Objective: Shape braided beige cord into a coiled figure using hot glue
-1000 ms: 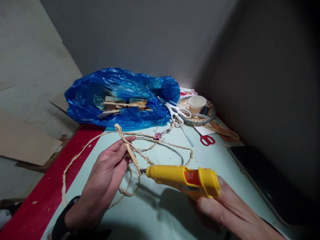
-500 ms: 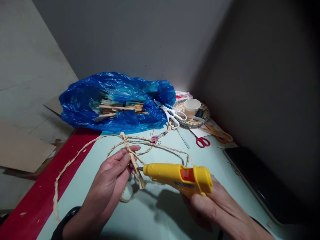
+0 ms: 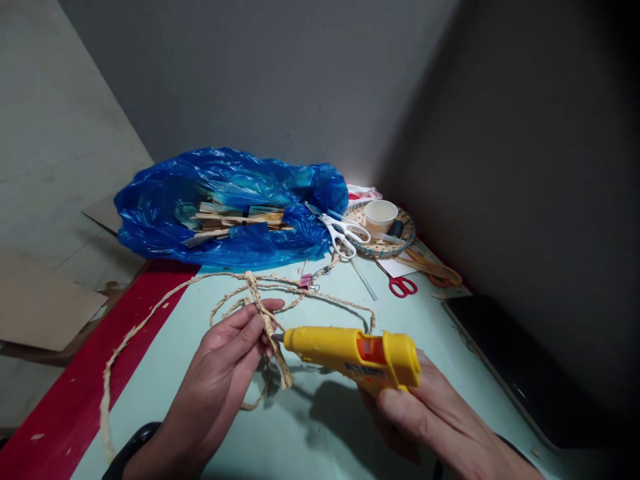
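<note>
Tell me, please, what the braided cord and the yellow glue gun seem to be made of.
Braided cord: probably dried straw or raffia; pale tan, matte, with frayed fibres. Yellow glue gun: apparently moulded plastic; smooth, slightly glossy shell with an orange insert.

Counter [image 3: 320, 433] layout

A bag [image 3: 230, 200] is set at the back; scissors [image 3: 345, 233] and a tray [image 3: 387, 248] with a cup [image 3: 381, 215] are placed to its right, braided cord [image 3: 260, 310] before it.
</note>
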`<state>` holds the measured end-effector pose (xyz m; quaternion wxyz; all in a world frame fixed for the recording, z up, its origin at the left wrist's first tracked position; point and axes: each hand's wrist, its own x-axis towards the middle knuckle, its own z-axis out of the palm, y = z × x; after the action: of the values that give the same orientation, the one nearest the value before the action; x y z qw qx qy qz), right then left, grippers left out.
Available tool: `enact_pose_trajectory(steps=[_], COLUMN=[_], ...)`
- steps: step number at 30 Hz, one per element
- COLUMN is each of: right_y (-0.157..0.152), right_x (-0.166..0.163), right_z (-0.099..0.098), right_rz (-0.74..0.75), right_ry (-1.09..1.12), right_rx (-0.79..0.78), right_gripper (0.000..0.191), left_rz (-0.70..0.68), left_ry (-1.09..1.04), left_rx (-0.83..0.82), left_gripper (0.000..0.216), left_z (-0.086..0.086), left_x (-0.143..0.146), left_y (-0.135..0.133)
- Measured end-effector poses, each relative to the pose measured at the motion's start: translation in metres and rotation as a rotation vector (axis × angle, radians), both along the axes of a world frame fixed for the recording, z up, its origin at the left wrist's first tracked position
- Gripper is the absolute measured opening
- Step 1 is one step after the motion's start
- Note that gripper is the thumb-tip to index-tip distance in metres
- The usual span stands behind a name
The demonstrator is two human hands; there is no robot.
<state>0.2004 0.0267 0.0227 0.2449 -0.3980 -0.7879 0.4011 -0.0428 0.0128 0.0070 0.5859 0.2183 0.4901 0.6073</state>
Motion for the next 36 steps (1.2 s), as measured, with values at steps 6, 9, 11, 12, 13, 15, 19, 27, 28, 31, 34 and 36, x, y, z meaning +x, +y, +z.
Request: enact_pose_trajectory(steps=[6, 9, 11, 12, 13, 15, 19, 27, 28, 31, 34, 36], right_y=[0.000, 0.000, 0.000, 0.000, 0.000, -0.001, -0.002, -0.001, -0.001, -0.001, -0.002, -0.002], right_x=[0.003, 0.006, 0.007, 0.008, 0.008, 0.009, 0.011, 0.013, 0.013, 0.013, 0.013, 0.013], right_z=[0.001, -0.004, -0.009, -0.011, -0.012, -0.014, -0.020, -0.025, -0.024, -0.023, -0.022, -0.022], right_rz=[-0.032, 0.026, 0.066, 0.077, 0.078, 0.078, 0.089, 0.104, 0.096, 0.077, 0.086, 0.095], right_ry=[-0.043, -0.004, 0.001, 0.000, -0.006, -0.020, -0.015, -0.008, -0.005, -0.002, -0.002, -0.004], right_rx=[-0.022, 0.045, 0.091, 0.105, 0.107, 0.092, 0.115, 0.138, 0.123, 0.082, 0.104, 0.119], right_gripper=[0.038, 0.032, 0.031, 0.031, 0.030, 0.029, 0.029, 0.027, 0.027, 0.031, 0.029, 0.029], left_rz=[0.008, 0.018, 0.030, 0.037, 0.045, 0.055, 0.045, 0.039, 0.040, 0.054, 0.070, 0.073], left_ry=[-0.005, -0.007, -0.011, -0.012, -0.013, -0.020, -0.044, -0.063, -0.062, -0.050, -0.041, -0.042], left_rx=[-0.001, 0.006, 0.012, 0.016, 0.018, 0.022, 0.018, 0.042, 0.044, 0.046, 0.055, 0.061], left_gripper=[0.019, 0.018, 0.018, 0.017, 0.016, 0.014, 0.016, 0.019, 0.019, 0.016, 0.014, 0.014], left_z=[0.000, 0.000, 0.001, 0.001, 0.002, 0.003, 0.005, 0.007, 0.007, 0.007, 0.007, 0.006], left_x=[0.001, 0.000, 0.000, -0.001, -0.001, -0.002, -0.003, -0.006, -0.006, -0.007, -0.007, -0.008], left_y=[0.001, 0.000, 0.001, 0.001, 0.001, 0.002, 0.003, 0.004, 0.004, 0.004, 0.004, 0.004])
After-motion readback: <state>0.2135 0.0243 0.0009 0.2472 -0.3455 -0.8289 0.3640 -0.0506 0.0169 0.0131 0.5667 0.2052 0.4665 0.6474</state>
